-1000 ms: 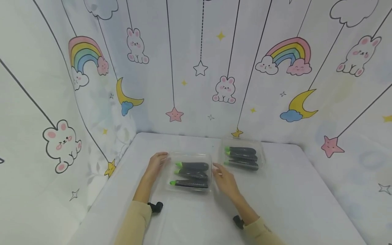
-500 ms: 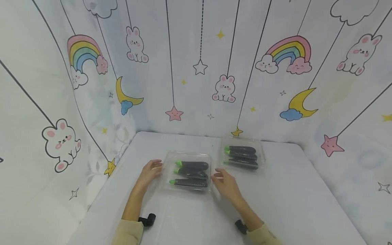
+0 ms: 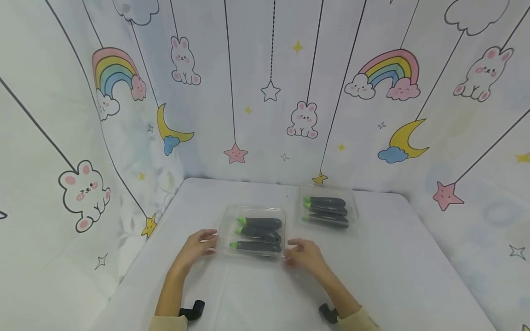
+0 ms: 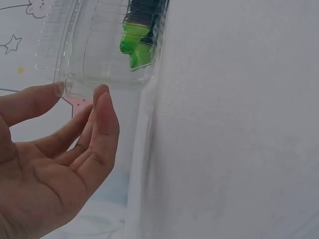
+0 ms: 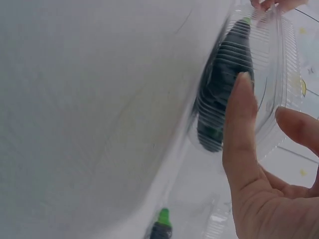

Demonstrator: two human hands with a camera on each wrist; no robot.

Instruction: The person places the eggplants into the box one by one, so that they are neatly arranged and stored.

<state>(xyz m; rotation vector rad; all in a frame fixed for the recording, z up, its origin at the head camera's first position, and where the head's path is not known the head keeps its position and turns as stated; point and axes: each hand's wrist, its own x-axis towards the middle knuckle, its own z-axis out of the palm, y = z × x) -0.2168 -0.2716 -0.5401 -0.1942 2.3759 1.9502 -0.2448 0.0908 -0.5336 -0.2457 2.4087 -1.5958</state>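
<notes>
A clear plastic box (image 3: 227,224) lies on the table between the two hands, with dark eggplants (image 3: 262,224) in it, their green stem ends pointing left. Beside the box's left side is my left hand (image 3: 196,248), fingers spread and loosely bent. In the left wrist view the thumb and fingertips come close to the box corner; whether they touch it I cannot tell. My right hand (image 3: 307,257) is at the front right corner, slightly blurred. Its thumb and fingers stand apart in the right wrist view, gripping nothing.
A second clear box (image 3: 352,207) with several eggplants (image 3: 327,214) stands farther back on the right. White cloth covers the table (image 3: 381,262). A curtain (image 3: 265,59) printed with rabbits, stars and rainbows hangs along the back and sides.
Both hands have slid toward the front along the box's sides. The left hand has drawn slightly away from the far left corner. Both boxes have stayed in place.
</notes>
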